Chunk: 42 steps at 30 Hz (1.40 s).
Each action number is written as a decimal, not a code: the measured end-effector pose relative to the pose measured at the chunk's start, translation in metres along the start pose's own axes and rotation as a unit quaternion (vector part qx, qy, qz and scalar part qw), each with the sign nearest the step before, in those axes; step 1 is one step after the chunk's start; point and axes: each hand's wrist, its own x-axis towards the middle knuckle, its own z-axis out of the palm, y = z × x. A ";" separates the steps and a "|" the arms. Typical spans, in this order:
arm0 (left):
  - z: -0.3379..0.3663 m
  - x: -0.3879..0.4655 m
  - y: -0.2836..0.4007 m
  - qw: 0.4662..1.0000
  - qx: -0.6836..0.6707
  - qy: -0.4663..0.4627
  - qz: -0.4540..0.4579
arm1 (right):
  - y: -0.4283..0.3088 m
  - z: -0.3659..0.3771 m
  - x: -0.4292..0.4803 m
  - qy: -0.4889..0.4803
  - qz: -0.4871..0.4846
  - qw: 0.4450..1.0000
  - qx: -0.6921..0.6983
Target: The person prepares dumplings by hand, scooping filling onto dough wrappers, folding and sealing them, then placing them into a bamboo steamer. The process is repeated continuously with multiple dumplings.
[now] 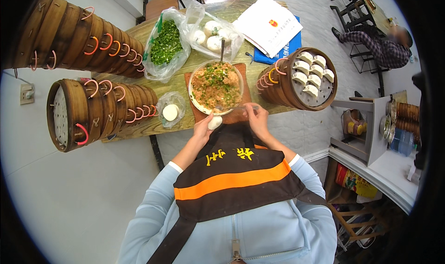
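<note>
My left hand (202, 127) holds a round dough wrapper (215, 123) just below the near rim of a bowl of minced filling with chopped greens (217, 86). In my right hand (256, 119) is the handle of a metal utensil (240, 107), its far end at the bowl's near edge. A second metal handle (222, 50) sticks up from the bowl's far side. The bowl stands on a brown cloth (245, 90). To the left, a stack of pale round wrappers (170, 112) sits in a clear plastic bag. To the right, several pleated dumplings (314, 69) lie in the top bamboo steamer (295, 104).
Tall stacks of bamboo steamers (76, 38) (100, 107) flank the table's left side. Behind the bowl are a bag of chopped greens (167, 43), a bag of white dough balls (213, 38) and printed papers (271, 24) over a blue bag. A person (393, 50) sits at the far right.
</note>
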 end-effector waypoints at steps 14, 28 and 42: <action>0.014 -0.004 0.005 0.996 0.052 0.066 0.026 | 0.022 -0.007 0.004 -0.001 0.235 0.947 0.221; -0.018 -0.018 0.022 0.999 0.012 0.044 0.022 | -0.012 -0.002 0.018 0.029 0.243 0.939 0.243; -0.044 -0.021 0.065 0.981 -0.160 -0.009 0.110 | -0.042 0.061 0.016 -0.062 0.207 0.940 0.263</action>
